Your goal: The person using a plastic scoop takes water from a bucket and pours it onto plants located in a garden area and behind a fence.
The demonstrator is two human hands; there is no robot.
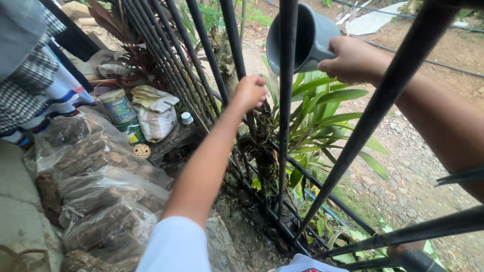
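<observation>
Black metal railing bars slant across a leafy green plant growing in stony ground. Clear plastic bags of brown husk lie along the railing's left side. Right hand, past the bars, grips a tilted smooth grey plastic cup above the plant. Left hand is clenched around a bar.

- The left hand is a closed fist, knuckles up, at the end of a nearly straight bare forearm with a white sleeve at the shoulder.
- The right hand, higher and to its right, has its fingers curled in a tight grip, wrist bent slightly down, forearm bare.
</observation>
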